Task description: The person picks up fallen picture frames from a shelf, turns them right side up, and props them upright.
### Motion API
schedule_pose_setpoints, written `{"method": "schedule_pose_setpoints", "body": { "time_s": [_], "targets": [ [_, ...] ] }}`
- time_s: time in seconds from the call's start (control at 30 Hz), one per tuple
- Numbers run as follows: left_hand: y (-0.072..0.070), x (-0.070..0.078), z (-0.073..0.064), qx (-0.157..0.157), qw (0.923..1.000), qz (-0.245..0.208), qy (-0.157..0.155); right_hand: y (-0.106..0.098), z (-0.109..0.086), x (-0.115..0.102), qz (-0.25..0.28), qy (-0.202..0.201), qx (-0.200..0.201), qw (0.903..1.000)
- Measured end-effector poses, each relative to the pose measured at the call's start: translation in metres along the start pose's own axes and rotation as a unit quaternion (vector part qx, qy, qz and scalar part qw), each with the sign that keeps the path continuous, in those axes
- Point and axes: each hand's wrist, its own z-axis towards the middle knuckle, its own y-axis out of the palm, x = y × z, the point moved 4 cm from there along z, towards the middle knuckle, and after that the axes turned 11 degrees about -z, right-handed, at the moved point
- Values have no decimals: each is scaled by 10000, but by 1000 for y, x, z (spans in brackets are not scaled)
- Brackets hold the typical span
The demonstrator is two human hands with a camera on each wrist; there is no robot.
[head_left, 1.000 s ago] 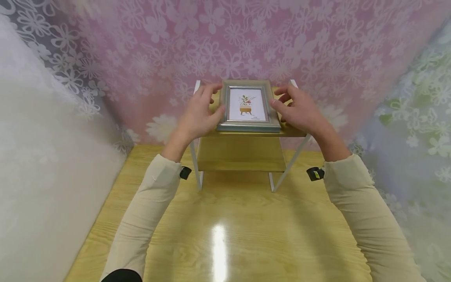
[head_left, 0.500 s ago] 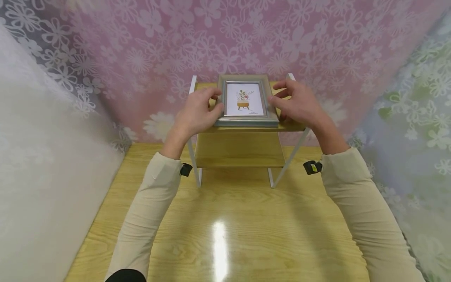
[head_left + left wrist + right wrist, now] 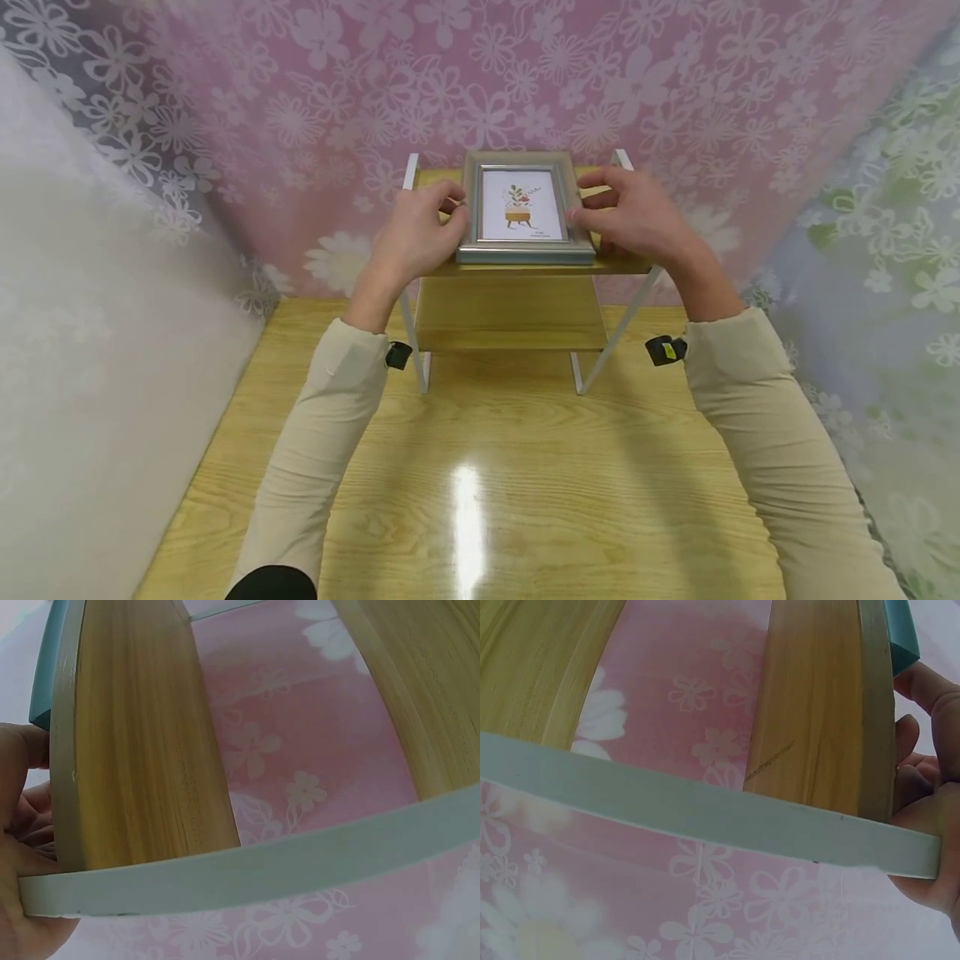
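A silver-grey picture frame with a drawing of a potted plant lies flat, face up, on the top board of a small two-tier shelf stand. My left hand is at its left edge, with bent fingers and the thumb near the rim. On the other side my right hand touches the right edge with its thumb, the fingers loosely bent beside it. In the wrist views, a teal side of the picture frame shows above the board edge, close to the fingers. The board hides part of both hands.
White metal legs carry the stand's two wooden boards. A pink flowered wall covering stands right behind it. Pale curtains flank both sides, and the wood-pattern floor stretches in front.
The stand and picture frame sit slightly higher in the head view. My left thumb has drawn back a little from over the frame's edge. The frame keeps its place on the board.
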Motion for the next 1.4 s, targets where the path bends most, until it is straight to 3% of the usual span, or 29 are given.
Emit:
{"method": "schedule_pose_setpoints", "body": {
  "time_s": [0.37, 0.8, 1.1, 1.4],
  "targets": [
    [-3, 1, 1, 39, 10000, -5, 18, -3, -2, -4, 92, -244, -170, 9995],
    [-4, 1, -1, -146, 9999, -25, -85, -3, -4, -4, 149, -445, -102, 9988],
    [-4, -1, -3, -267, 9992, -288, 29, -2, -6, -2, 176, -476, -68, 9987],
    [-3, -3, -4, -220, 9981, -414, 388, -2, -7, 1, 211, -595, -27, 9980]
  ]
}}
